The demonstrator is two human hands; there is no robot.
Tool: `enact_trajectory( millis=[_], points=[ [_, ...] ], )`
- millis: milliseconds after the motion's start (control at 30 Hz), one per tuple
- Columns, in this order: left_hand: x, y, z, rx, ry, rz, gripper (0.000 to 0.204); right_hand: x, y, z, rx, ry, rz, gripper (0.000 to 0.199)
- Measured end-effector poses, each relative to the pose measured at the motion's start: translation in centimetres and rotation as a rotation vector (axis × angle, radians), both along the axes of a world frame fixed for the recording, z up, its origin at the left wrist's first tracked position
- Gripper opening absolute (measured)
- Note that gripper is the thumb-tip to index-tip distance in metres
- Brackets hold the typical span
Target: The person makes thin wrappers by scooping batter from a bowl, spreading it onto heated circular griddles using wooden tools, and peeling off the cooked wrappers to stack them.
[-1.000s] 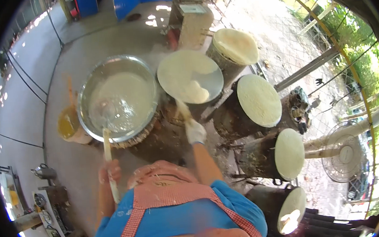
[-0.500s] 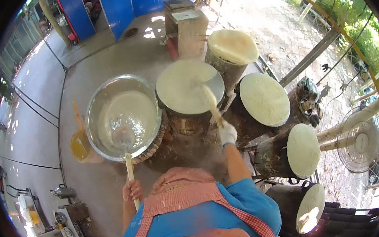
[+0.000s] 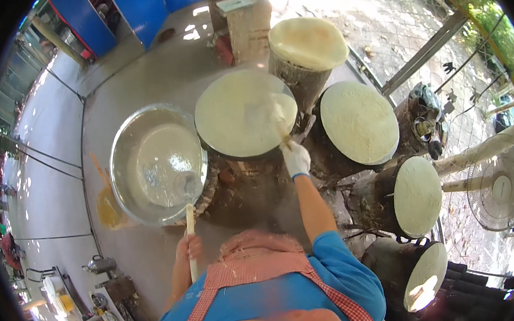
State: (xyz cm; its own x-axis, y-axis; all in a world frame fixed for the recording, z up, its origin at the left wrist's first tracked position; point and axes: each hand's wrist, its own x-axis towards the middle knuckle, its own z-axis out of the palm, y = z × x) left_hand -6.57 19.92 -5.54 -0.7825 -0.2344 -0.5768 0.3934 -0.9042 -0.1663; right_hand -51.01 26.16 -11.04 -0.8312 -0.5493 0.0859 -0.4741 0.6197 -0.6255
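1. My bare left hand (image 3: 188, 248) grips a pale wooden ladle handle (image 3: 190, 232), whose long axis runs far into the wide steel batter basin (image 3: 124, 148).
2. My white-gloved right hand (image 3: 296, 159) grips a spreader (image 3: 280, 130) on the round cloth-topped steamer (image 3: 229, 111), directly beyond it.

Sunlit concrete floor (image 3: 136, 79), blue doors (image 3: 116, 14)
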Motion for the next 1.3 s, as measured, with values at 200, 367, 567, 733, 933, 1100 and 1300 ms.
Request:
enact_trajectory(
  millis=[200,367,567,733,933,1100,1300],
  points=[
    [-0.9,0.1,-3.1,-0.076,0.098,-0.011,0.029,-0.7,6.7,-9.0,-0.034,-0.091,0.075,0.028],
    [-2.5,0.5,-2.0,0.066,-0.227,-0.065,0.037,-12.1,-5.5,-0.9,-0.089,-0.231,0.004,0.036],
    [1.5,0.6,-5.1,-0.119,-0.057,-0.138,0.03,-2.6,-3.7,-8.6,-0.622,-0.595,-0.034,0.028],
    [-0.6,-1.4,0.9,-0.113,-0.354,0.01,0.025,-1.5,-0.7,0.3,-0.451,-0.528,0.071,0.018],
    [1.0,-5.4,-1.3,0.091,-0.275,0.033,0.035,5.0,-1.1,-6.6,-0.611,-0.992,-0.206,0.027],
    [1.4,-6.1,-1.3,0.16,-0.07,0.057,0.035,0.6,1.8,-3.6,-0.363,-0.558,-0.055,0.029],
    [0.1,-8.5,-3.8,0.172,-0.009,0.002,0.034,-6.5,-3.0,-3.5,0.315,0.108,0.082,0.026]
  ],
)
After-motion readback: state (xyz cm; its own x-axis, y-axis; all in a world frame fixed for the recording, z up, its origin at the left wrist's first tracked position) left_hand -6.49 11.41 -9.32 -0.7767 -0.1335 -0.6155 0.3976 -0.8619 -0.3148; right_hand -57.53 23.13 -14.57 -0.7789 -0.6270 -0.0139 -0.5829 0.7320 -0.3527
